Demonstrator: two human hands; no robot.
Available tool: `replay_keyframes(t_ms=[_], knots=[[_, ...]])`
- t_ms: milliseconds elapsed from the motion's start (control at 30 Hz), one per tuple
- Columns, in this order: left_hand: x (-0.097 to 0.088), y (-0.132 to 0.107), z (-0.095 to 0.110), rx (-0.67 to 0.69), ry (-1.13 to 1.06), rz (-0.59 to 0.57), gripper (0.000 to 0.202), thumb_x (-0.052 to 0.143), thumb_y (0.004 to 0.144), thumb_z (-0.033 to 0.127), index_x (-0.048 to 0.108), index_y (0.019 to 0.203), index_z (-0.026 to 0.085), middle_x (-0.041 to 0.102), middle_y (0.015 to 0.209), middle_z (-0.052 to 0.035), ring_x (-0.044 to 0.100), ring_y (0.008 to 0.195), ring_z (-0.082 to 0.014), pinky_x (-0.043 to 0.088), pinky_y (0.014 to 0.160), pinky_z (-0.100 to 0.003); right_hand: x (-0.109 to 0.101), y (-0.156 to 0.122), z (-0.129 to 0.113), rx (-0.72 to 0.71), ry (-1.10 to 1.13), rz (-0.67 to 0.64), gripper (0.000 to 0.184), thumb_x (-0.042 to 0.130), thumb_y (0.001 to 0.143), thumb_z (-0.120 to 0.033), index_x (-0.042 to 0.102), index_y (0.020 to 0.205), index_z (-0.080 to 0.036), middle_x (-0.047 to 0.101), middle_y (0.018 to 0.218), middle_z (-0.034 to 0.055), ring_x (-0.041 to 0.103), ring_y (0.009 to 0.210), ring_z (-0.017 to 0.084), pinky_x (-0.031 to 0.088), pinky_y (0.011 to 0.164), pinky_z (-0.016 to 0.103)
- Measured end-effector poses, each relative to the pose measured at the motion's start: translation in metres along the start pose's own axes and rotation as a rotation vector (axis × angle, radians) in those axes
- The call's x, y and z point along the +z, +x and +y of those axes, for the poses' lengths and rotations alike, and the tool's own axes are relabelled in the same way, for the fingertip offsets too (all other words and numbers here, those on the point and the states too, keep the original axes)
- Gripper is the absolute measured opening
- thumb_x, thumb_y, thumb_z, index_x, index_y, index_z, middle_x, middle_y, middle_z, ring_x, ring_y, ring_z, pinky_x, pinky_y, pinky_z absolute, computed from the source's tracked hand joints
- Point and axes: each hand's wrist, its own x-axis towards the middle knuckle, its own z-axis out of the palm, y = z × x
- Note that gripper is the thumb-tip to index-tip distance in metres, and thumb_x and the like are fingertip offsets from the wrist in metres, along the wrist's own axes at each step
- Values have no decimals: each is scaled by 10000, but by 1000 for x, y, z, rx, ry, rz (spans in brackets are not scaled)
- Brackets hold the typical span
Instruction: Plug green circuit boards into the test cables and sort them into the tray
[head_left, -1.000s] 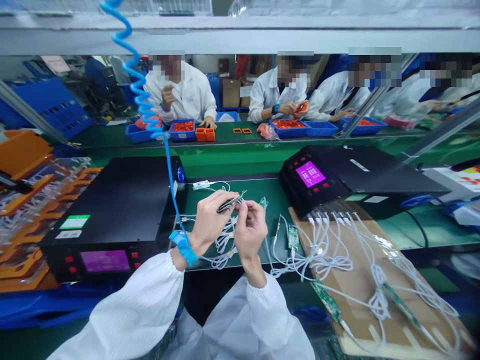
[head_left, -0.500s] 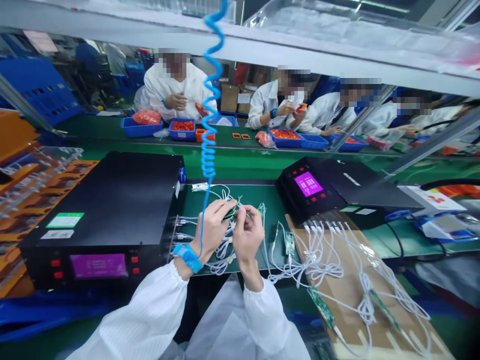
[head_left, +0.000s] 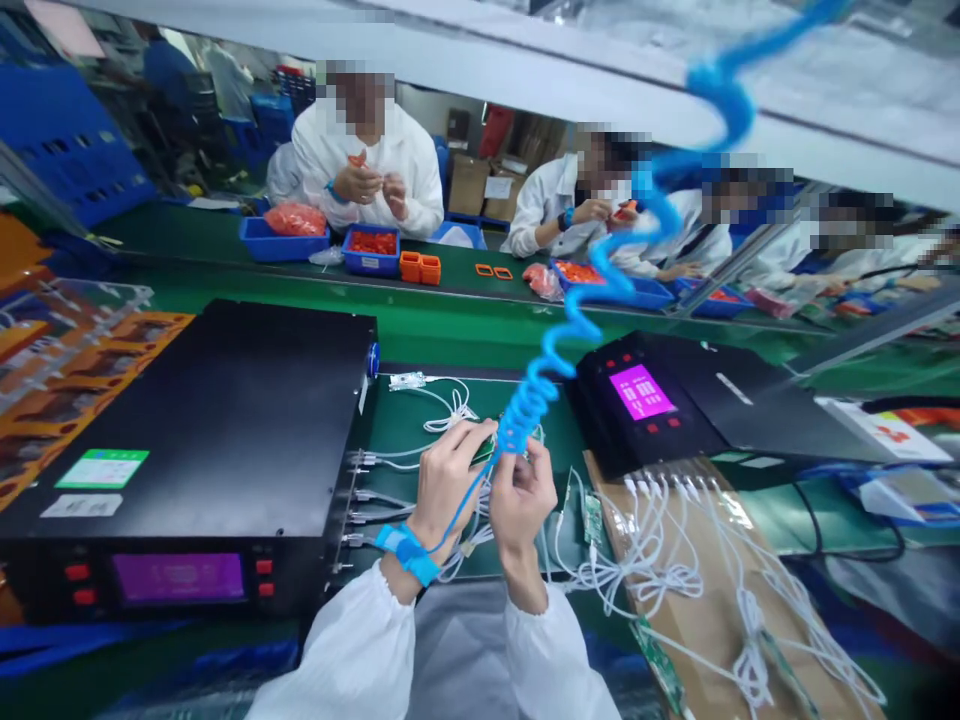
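Note:
My left hand (head_left: 450, 485), with a blue strap (head_left: 407, 553) round its wrist, is closed on a small green circuit board (head_left: 486, 447). Close beside it, my right hand (head_left: 523, 497) pinches thumb and fingers together at the board's right end. What the right fingers hold is hidden behind the coiled blue cord (head_left: 529, 405), which runs from the wrist strap up to the upper right. Under and around both hands lie white cables (head_left: 454, 408). Another board (head_left: 407, 381) with a cable rests on the green bench behind them.
A black test box (head_left: 225, 420) with a purple screen stands at left, a second black box (head_left: 637, 400) at right. White cables and boards (head_left: 592, 517) spread over brown cardboard (head_left: 675, 630). Across the line, co-workers sit behind blue bins (head_left: 373, 262) of orange parts.
The view has shifted, and the coiled cord has swung right, now crossing in front of my right fingertips. Both hands stay together at the board. A co-worker opposite has moved their hands.

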Motion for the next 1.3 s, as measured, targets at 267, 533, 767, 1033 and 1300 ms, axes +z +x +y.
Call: replay_keyframes(t_ms=[267,533,767,1033,1300], knots=[[7,-6,-12,-3,-13,77,387,550,937,13,717,1203,238,761,1126,-56,745,1031,-189,623,906,-288,0,7,13,-202,-40,-86,108,582,1015,-199,677,1065,-206,728,988,59,723,926,183,607,827,343],[18,-9,-8,-2,-32,90,433,606,916,-15,721,1240,248,770,1153,-46,738,1055,-174,587,968,-274,3,3,14,-130,-8,-54,130,546,1040,-188,654,1114,-195,734,1062,96,718,1014,193,607,898,392],[20,-15,-11,-28,-77,94,402,627,914,29,748,1225,254,778,1103,-62,753,992,-195,600,893,-280,7,1,6,-120,-51,-21,121,551,1039,-192,668,1071,-192,732,1006,76,710,947,178,583,859,344],[19,-3,-20,-19,-125,75,346,618,895,21,765,1137,219,777,1023,-69,746,922,-188,601,840,-273,10,6,5,-118,-82,-26,153,559,1036,-245,697,1040,-181,747,990,85,711,919,189,563,846,339],[19,-2,-15,-275,-173,26,363,636,915,104,739,1221,271,713,1255,-78,687,1157,-237,560,992,-358,1,37,18,4,-192,64,268,585,1007,-394,727,1048,-169,763,1039,108,711,977,219,546,918,369]])
